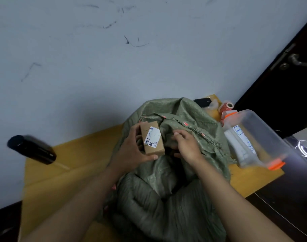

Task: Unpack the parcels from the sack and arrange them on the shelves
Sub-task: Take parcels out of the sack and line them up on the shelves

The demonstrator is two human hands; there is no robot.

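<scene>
Head: tub [264,137] beside sack [175,172]

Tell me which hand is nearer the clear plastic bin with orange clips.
Right. The right hand grips the sack edge, apart from the clear plastic bin; the left hand holds a cardboard box farther away.

Two hands are showing: the left hand [131,149] is gripping one cardboard parcel [152,137]; the right hand [186,145] is pinching one green sack [166,189]. Right of that grip, one clear bin [264,137] is lying; left, one black bottle [31,149].
</scene>
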